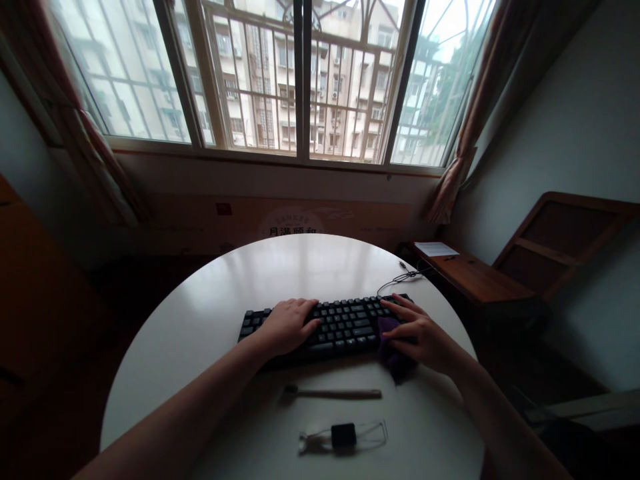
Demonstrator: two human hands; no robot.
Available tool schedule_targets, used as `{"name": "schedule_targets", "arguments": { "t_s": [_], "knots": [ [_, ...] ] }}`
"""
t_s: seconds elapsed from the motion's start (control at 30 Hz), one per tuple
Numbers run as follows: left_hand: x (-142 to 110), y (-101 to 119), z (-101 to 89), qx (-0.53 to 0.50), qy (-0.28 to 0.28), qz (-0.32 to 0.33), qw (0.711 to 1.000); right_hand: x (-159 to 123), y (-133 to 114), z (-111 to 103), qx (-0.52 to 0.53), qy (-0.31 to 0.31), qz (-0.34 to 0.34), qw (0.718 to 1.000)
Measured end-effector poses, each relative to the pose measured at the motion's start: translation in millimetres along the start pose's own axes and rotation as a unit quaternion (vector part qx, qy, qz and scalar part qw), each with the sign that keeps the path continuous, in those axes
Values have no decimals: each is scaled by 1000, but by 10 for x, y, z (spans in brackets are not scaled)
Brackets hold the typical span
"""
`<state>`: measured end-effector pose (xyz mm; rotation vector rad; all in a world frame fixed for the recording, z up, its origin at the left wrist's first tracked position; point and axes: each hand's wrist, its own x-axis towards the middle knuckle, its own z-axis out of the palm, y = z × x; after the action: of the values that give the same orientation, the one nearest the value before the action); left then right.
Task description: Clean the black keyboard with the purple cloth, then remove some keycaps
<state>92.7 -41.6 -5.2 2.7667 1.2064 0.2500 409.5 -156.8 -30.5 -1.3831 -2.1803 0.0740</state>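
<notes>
A black keyboard (350, 320) lies across the middle of a round white table (200, 393). My left hand (287, 325) rests over its left part, fingers stretched flat on the keys and thumb apart. At the keyboard's right end, my right hand (415, 333) has a purple cloth (393, 357) under its thumb and fingers, with the upper fingers extended over the number keys. Part of the cloth hangs past the near edge onto the table. Nearer to me lie a toothbrush (340, 394) with dark bristles and a wire keycap puller (344, 436) with a black middle.
The keyboard's cable (407, 275) lies loosely coiled at the table's right rear edge. Beyond it, a low wooden stand (475, 277) bears white papers (436, 249). A barred window (300, 87) with tied curtains (95, 153) is ahead.
</notes>
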Motion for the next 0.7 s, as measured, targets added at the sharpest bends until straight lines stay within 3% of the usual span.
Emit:
{"name": "schedule_targets", "arguments": {
  "t_s": [0.23,0.7],
  "knots": [
    [12,2,2,1,-1,1,1000,-76,136,-47,10,9,30,999],
    [8,-9,15,-6,4,0,1000,-30,83,-36,31,-19,36,999]
  ]
}}
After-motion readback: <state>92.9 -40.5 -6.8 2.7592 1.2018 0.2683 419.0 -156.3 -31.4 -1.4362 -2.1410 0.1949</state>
